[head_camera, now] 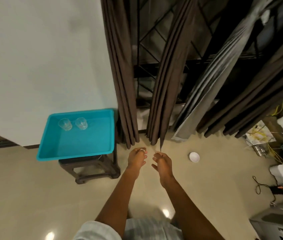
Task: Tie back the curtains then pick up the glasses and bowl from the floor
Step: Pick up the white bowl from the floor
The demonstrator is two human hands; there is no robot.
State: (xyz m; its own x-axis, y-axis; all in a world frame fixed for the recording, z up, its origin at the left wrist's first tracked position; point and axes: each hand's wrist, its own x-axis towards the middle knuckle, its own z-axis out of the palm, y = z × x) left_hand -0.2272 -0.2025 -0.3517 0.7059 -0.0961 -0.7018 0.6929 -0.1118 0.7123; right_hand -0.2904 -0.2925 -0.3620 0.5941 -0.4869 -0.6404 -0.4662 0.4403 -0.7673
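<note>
R hand pinches end of thin dark tie strip hanging by mid brown curtain. L hand fingers curled, can't tell if gripping anything. 2 glasses upright in teal tray on stool; white bowl on floor, right of hands.

The person wore a pale, off-white garment with faint lengthwise stripes, seen at 6 o'clock along the bottom edge of the view. Its loose sleeve, of the same light cloth, ended about the elbow at 7 o'clock with a soft, rounded hem. From there the left forearm ran uncovered to the wrist, and the right forearm was likewise bare. The left hand carried a thin, silvery ring at its 12 o'clock edge; which finger bore it could not be told. The right hand lay at 3 o'clock of the left.
</note>
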